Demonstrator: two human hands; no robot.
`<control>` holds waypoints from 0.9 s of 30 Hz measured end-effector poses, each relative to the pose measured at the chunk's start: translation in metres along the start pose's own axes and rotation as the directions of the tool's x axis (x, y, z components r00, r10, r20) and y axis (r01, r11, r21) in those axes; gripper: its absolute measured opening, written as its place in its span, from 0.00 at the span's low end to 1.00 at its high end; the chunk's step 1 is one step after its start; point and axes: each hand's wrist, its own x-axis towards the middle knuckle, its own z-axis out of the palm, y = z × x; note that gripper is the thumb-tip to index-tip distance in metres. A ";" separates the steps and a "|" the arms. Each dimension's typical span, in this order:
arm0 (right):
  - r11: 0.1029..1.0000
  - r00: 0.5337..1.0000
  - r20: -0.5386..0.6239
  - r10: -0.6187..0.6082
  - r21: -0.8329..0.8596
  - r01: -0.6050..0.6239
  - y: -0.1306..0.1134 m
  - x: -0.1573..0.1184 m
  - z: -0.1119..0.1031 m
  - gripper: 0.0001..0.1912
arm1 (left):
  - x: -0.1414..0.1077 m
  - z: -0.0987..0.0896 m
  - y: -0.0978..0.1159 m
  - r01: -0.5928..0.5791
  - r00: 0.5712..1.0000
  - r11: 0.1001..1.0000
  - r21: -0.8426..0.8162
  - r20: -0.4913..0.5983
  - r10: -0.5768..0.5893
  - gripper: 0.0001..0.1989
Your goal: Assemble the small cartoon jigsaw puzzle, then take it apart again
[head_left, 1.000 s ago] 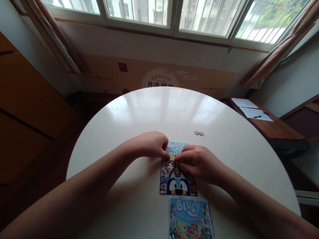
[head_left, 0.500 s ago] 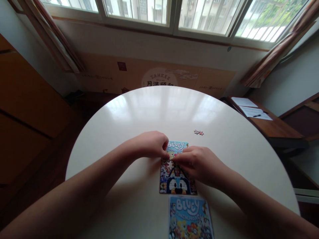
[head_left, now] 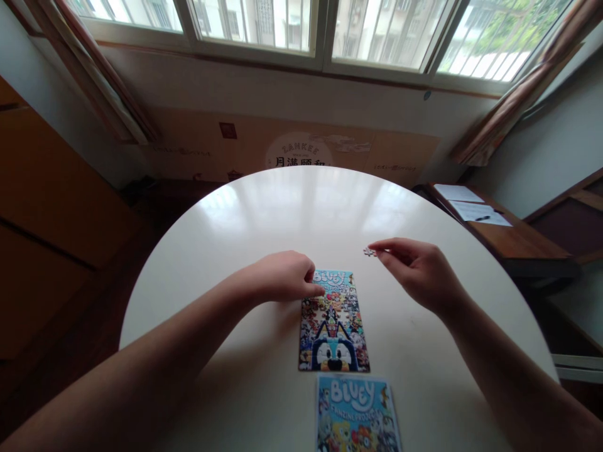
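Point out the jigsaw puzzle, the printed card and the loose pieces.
Jigsaw puzzle (head_left: 334, 322), head view: middle of its picture.
Printed card (head_left: 355, 412), head view: subtitle lettering.
Loose pieces (head_left: 368, 252), head view: leftmost piece.

Right hand (head_left: 418, 270) apparently at puzzle pieces (head_left: 368, 252)

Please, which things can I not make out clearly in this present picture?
All in the head view:
Loose pieces: partly covered by the right hand; I cannot tell whether it grips one.
Puzzle: upper left edge hidden by the left hand.
Picture card: lower part cut off by the bottom edge.
Papers: writing too small.
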 end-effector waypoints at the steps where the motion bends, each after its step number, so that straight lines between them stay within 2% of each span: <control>1: 1.000 0.999 -0.052 0.014 0.010 -0.014 0.003 0.002 -0.003 0.14 | -0.001 0.000 0.001 0.006 1.000 1.000 0.013 -0.008 -0.006 0.22; 4: 0.999 0.983 -0.181 0.034 0.023 -0.030 0.012 0.009 -0.011 0.13 | -0.002 0.002 0.004 0.010 0.999 0.999 0.042 -0.041 -0.008 0.23; 7: 0.999 0.969 -0.242 0.041 -0.017 -0.046 0.021 0.014 -0.016 0.13 | -0.002 0.003 0.005 0.008 0.998 0.998 0.063 -0.060 -0.004 0.22; 9: 0.993 0.978 -0.203 0.046 -0.094 -0.066 0.027 0.017 -0.017 0.13 | -0.002 0.002 0.005 0.017 0.998 0.998 0.067 -0.058 -0.013 0.22; 14: 0.943 0.998 -0.011 0.060 -0.327 -0.060 0.046 0.023 -0.005 0.15 | -0.001 0.001 0.007 0.030 0.999 0.998 0.062 -0.047 -0.027 0.20; 18: 0.908 1.000 0.026 0.006 -0.418 0.005 0.054 0.024 0.013 0.15 | -0.001 0.000 0.007 0.022 0.999 0.998 0.054 -0.043 -0.020 0.19; 21: 0.875 0.999 0.034 0.007 -0.484 0.011 0.054 0.025 0.022 0.14 | 0.000 0.000 0.006 0.018 0.999 0.999 0.046 -0.032 -0.016 0.19; 27: 0.842 0.997 0.079 0.005 -0.538 0.038 0.045 0.023 0.020 0.12 | 0.003 0.000 0.006 0.003 1.000 0.998 0.063 -0.010 -0.003 0.19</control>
